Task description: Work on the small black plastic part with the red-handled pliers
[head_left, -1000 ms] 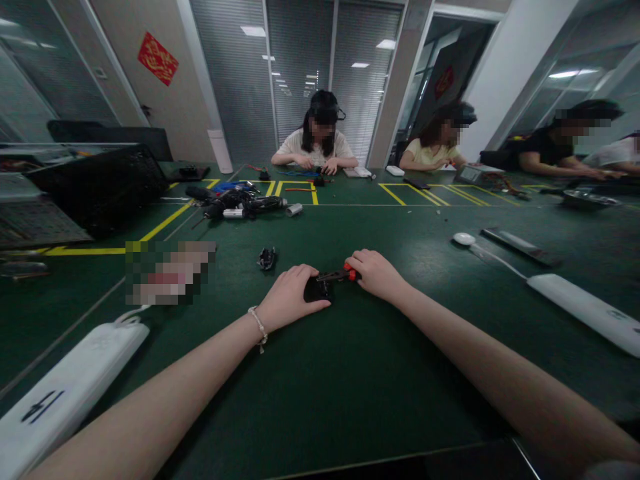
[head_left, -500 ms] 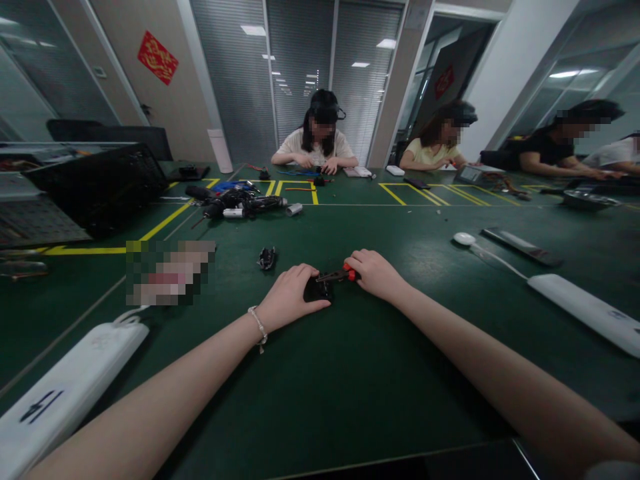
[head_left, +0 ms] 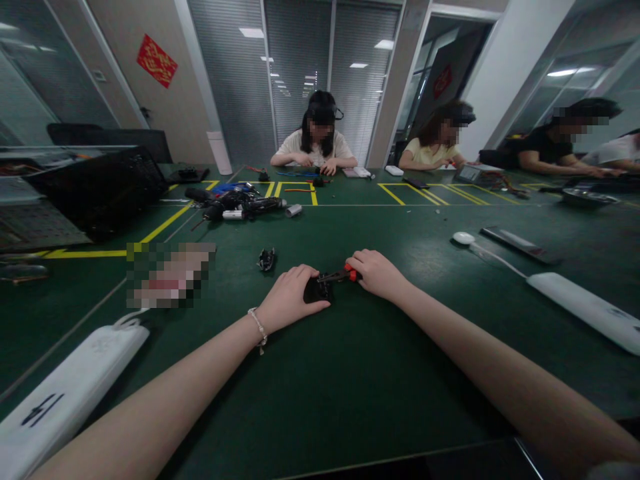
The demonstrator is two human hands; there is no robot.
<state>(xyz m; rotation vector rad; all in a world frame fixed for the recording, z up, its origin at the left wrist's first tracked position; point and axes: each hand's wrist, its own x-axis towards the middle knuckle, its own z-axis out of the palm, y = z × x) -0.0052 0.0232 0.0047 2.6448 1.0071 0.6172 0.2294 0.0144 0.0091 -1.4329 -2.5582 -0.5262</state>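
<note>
My left hand (head_left: 287, 293), with a light bracelet at the wrist, grips a small black part (head_left: 315, 292) against the green tabletop, thumb on the near side and fingers on the far side. Closed around red handles, my right hand (head_left: 375, 272) holds a pair of pliers (head_left: 340, 275). The dark jaws point left and lie over the black part; whether they bite on it I cannot tell. Left of my hands, a second small black part (head_left: 267, 259) with a jagged outline lies loose on the table.
White power strips (head_left: 75, 393) flank my forearms, the second one (head_left: 585, 307) at right. Beyond it lies a dark flat device (head_left: 520, 244). A heap of cables and black parts (head_left: 240, 202) lies farther back. A black computer case (head_left: 100, 190) stands left. Several people sit opposite.
The plier jaws have shifted very slightly over the black part. Both hands keep their places and their grips.
</note>
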